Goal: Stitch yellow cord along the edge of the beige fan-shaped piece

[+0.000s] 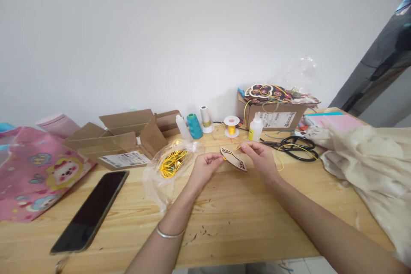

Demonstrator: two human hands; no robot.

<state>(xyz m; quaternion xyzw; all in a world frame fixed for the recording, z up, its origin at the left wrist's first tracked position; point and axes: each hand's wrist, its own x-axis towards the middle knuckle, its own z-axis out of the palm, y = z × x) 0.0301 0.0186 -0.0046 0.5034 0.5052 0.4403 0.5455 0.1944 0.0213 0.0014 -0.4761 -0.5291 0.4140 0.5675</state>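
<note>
Between my hands, above the wooden table, is a small wooden cut-out piece (pixel 233 159) with a pale middle and dark openwork at its ends. My left hand (pixel 208 166) is closed, its thumb and fingers pinching the near left edge of the piece, where a bit of yellow cord shows. My right hand (pixel 257 157) pinches a thin yellow cord (pixel 239 147) just right of the piece. More of this cord trails past the right wrist toward the scissors. Exactly how the cord joins the piece is too small to tell.
Black scissors (pixel 297 147), a glue bottle (pixel 256 127), a yellow cord spool (pixel 231 127) and a teal thread cone (pixel 195 126) lie beyond my hands. Left are a plastic bag of yellow cord (pixel 171 163), an open carton (pixel 112 147) and a phone (pixel 91 209). Beige cloth (pixel 372 167) covers the right.
</note>
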